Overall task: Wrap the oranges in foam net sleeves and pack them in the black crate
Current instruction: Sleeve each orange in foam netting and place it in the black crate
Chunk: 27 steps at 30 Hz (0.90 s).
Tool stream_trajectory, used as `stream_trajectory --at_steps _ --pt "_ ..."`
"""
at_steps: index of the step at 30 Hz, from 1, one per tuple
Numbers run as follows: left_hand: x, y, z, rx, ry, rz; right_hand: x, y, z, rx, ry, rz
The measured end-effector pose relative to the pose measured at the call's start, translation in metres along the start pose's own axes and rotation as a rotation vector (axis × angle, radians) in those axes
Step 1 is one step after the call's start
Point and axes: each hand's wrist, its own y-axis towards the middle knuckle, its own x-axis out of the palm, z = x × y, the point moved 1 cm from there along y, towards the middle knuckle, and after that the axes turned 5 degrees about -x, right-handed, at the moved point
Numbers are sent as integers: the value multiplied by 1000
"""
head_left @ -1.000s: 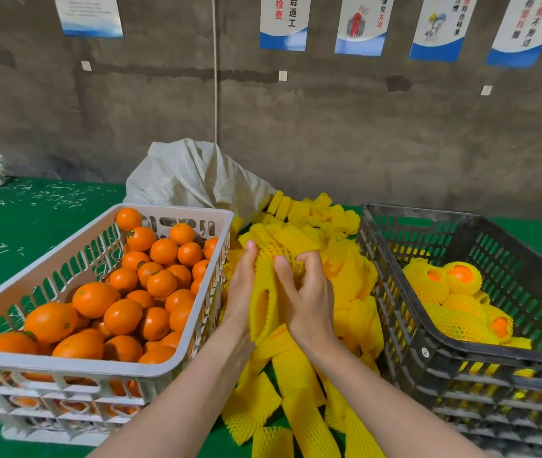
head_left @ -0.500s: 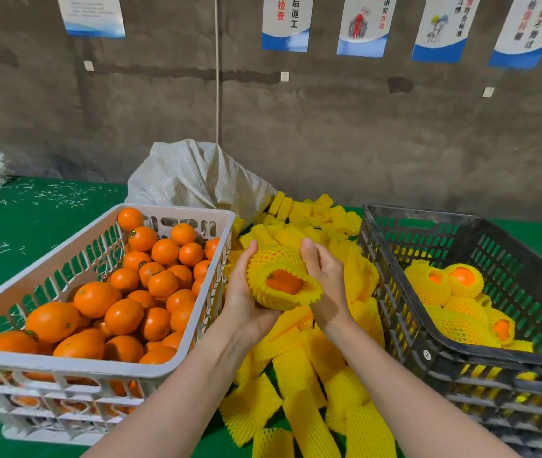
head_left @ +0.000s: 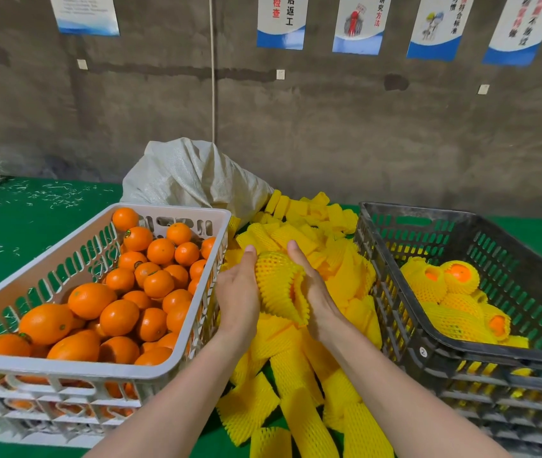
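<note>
A yellow foam net sleeve [head_left: 277,285] is held just above the table, clasped from either side by the left hand [head_left: 238,292] and the right hand [head_left: 317,294]. Only a sliver of the orange [head_left: 293,288] inside is seen through the sleeve's ruffled open end. Each hand is closed round the ribbed mesh with one digit laid along its top; the other fingers are hidden behind it.

Under the hands, a loose heap of spare sleeves [head_left: 296,375], soft flattened tubes of the same yellow mesh, is spread between two crates. To the right, the black crate [head_left: 411,226], of slotted plastic, is seen holding a handful of wrapped oranges [head_left: 444,292] against its near wall, with orange skin showing at the sleeve ends. To the left, a white slotted crate [head_left: 64,368] is filled nearly to the rim with bare oranges [head_left: 120,315], smooth and glossy.

Behind the heap, a slumped white woven sack [head_left: 190,176] is set. The table [head_left: 31,223] is covered in green cloth and is littered with pale shreds [head_left: 48,196] at far left. The scene is backed by a rough grey concrete wall [head_left: 362,133], on which blue-and-white posters [head_left: 281,21] are hung and down which a thin cord [head_left: 212,77] is run.
</note>
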Motion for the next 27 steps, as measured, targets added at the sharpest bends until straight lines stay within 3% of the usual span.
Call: stream_trajectory --at_steps 4,6,10,19,27 --pt "-7 -1 -2 227 135 -15 -3 -2 4 -78 -104 -5" --pt "-6 2 0 172 84 3 -2 0 7 -12 -26 -34" --pt "-6 11 -6 -152 -161 -95 -4 5 13 72 211 -34" --pt "-6 14 -1 -91 -125 -275 -7 6 12 40 323 4" --pt "-7 13 4 17 35 -372 -7 -3 10 -82 152 -75"
